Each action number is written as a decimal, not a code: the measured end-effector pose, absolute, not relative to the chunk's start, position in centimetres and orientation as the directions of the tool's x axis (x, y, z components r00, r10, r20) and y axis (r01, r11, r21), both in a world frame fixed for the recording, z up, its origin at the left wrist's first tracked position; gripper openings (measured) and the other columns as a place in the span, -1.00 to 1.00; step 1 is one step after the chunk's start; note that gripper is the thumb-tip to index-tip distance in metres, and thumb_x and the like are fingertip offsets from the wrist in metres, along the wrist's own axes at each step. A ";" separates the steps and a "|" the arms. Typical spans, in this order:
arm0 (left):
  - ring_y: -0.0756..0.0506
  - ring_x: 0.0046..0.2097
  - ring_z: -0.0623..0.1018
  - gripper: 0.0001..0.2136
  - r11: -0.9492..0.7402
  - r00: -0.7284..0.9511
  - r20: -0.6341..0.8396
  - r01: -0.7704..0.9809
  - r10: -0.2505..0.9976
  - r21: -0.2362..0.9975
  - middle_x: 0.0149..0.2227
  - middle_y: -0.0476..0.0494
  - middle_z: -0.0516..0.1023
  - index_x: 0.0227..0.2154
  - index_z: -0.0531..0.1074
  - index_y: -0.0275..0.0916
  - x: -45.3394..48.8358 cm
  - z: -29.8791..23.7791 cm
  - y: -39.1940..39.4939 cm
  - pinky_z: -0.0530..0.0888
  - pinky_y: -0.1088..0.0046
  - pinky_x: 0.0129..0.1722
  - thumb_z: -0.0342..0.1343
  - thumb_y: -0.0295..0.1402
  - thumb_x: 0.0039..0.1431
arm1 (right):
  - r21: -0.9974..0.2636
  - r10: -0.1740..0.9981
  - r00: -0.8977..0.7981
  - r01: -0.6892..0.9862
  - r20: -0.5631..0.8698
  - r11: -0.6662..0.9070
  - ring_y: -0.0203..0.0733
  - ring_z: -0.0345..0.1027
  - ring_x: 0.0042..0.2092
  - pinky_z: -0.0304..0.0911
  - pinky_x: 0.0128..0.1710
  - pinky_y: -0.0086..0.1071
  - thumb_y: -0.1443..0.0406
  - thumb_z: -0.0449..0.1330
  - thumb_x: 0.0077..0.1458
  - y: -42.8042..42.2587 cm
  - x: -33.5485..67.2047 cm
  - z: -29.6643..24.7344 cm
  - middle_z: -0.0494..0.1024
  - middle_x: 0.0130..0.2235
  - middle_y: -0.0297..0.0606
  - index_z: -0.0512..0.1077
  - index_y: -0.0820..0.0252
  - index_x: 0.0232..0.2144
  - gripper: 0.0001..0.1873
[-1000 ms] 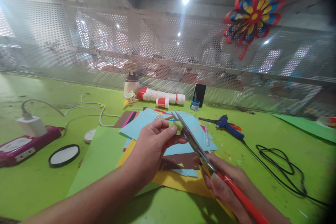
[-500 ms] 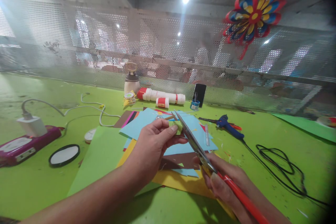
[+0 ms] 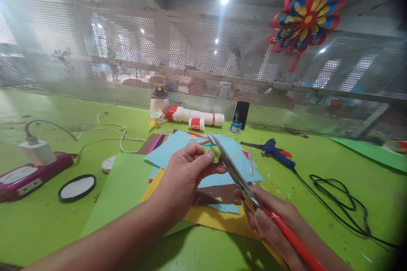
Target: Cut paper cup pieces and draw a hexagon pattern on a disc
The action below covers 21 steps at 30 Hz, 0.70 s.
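My left hand (image 3: 187, 173) pinches a small piece of green paper (image 3: 216, 152) between thumb and fingers. My right hand (image 3: 273, 211) is wrapped round a pair of scissors (image 3: 238, 178) with red and yellow handles. The blades point up and away, close beside the green piece; whether they touch it I cannot tell. Beneath both hands lies a loose pile of coloured paper: light blue sheets (image 3: 165, 148), a brown strip (image 3: 222, 194), a yellow sheet (image 3: 219, 220) and a large light green sheet (image 3: 114, 194).
To the right lies a blue glue gun (image 3: 280, 154) with a coiled black cable (image 3: 343, 199). Paper cups (image 3: 197, 124), a spray bottle (image 3: 160, 99) and a phone (image 3: 242, 114) stand at the back. A purple power strip (image 3: 38, 178) and black-rimmed disc (image 3: 77, 188) are left.
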<state>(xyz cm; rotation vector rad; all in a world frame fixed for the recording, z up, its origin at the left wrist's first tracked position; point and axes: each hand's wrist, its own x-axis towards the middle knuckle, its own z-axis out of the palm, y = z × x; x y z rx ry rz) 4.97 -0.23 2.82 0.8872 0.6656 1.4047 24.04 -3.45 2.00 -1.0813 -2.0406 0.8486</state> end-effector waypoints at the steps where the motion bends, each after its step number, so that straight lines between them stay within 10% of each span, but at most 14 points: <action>1: -0.04 -0.32 0.58 -0.86 -0.050 0.078 0.110 -0.541 0.991 0.840 -0.36 -0.14 0.60 -0.50 0.42 -0.32 5.0 2.8 -0.2 0.52 0.37 -0.15 0.26 -0.40 0.06 | -0.784 0.864 -0.435 0.430 0.254 0.448 -0.26 0.20 -0.47 0.25 -0.47 -0.45 -0.02 0.00 0.23 -3.4 24.1 2.0 0.33 -0.48 -0.30 0.47 0.12 -0.09 -0.56; 21: -0.03 -0.33 0.60 -0.87 -0.068 0.090 0.137 -0.534 0.986 0.843 -0.32 -0.18 0.62 -0.46 0.40 -0.33 4.9 2.6 -0.1 0.51 0.42 -0.16 0.21 -0.40 0.12 | -0.785 0.852 -0.465 0.422 0.242 0.454 -0.25 0.22 -0.45 0.28 -0.39 -0.44 0.01 -0.01 0.25 -3.4 23.9 2.2 0.33 -0.47 -0.30 0.45 0.11 -0.06 -0.57</action>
